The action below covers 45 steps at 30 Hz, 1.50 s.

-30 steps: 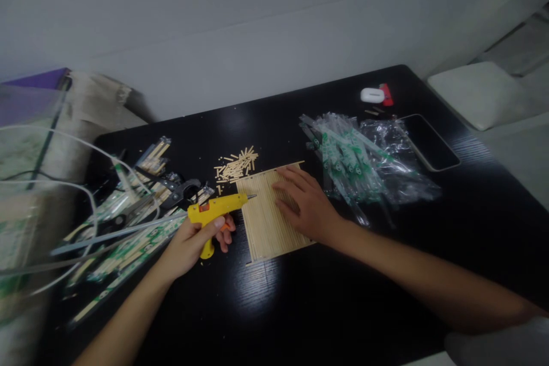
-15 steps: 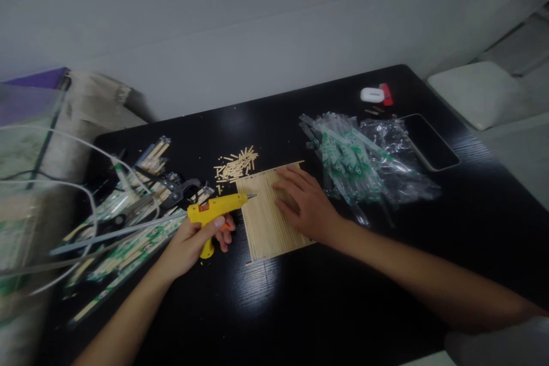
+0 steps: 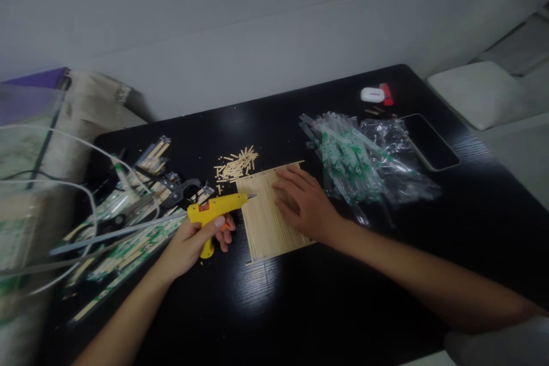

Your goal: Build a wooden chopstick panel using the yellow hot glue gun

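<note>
My left hand [image 3: 197, 240] is wrapped round the grip of a yellow hot glue gun [image 3: 223, 206], with a glue stick [image 3: 124, 233] trailing out of its back. The nozzle points right, over the left part of a flat panel of wooden sticks [image 3: 261, 223] laid side by side. On the panel's right part rests my right hand [image 3: 306, 203], its fingers stretched out and apart. That hand hides part of the right edge. Behind the panel lies a heap of short cut stick pieces [image 3: 240, 164].
Wrapped chopsticks [image 3: 141, 246] and black-handled scissors [image 3: 180, 191] lie on the left, crossed by white cables [image 3: 92, 200]. To the right are crumpled clear wrappers [image 3: 351, 154], a phone [image 3: 430, 142], a white case [image 3: 372, 95] and a red object [image 3: 388, 94]. The black table [image 3: 300, 309] meets a wall.
</note>
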### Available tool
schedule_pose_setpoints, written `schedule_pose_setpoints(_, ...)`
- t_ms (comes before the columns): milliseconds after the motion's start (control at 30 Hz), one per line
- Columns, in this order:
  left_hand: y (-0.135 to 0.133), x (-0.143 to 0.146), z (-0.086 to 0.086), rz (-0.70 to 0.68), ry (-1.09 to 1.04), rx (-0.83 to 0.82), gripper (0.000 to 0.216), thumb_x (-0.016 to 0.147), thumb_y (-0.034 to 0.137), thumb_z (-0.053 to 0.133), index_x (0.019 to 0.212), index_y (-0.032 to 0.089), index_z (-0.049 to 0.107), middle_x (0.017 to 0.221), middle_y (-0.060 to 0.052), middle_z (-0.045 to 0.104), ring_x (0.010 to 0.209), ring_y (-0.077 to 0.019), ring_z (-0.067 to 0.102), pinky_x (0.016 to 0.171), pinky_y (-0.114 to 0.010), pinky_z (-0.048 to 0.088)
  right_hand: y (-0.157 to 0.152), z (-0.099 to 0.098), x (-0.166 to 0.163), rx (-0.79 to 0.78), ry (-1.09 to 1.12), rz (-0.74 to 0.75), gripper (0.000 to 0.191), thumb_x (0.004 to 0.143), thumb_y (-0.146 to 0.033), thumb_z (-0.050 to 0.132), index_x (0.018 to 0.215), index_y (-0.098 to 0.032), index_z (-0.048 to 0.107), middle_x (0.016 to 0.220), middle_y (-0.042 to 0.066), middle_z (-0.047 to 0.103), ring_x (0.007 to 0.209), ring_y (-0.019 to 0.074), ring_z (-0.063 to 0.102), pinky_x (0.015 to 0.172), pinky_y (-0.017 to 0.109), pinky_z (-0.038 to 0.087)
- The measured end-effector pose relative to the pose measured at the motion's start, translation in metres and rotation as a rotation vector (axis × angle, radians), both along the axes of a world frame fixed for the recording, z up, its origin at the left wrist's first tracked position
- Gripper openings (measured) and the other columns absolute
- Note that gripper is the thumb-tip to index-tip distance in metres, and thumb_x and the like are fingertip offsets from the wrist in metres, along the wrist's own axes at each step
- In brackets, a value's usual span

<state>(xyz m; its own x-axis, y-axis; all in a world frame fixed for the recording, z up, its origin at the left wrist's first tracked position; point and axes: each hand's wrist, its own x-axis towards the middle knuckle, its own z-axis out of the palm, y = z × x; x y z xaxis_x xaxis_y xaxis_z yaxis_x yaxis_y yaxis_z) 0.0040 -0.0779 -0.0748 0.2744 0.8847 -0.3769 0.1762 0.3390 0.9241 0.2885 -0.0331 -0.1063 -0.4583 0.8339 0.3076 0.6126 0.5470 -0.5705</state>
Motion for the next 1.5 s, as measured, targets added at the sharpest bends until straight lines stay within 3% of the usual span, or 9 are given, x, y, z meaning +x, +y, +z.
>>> schedule_pose_setpoints(1500, 0.0017, 0.0025, 0.0041, -0.003, 0.012, 0.009, 0.042, 0.094, 0.054, 0.063, 0.090, 0.013, 0.073, 0.072, -0.005, 0.072, 0.057, -0.0157, 0.069, 0.054, -0.026, 0.053, 0.0003, -0.0007, 0.0001, -0.001, 0.001, 0.007, 0.027, 0.097, -0.025, 0.058, 0.122, -0.020, 0.066, 0.145, 0.011, 0.060, 0.144, 0.0309, 0.044, 0.119, 0.056, 0.040)
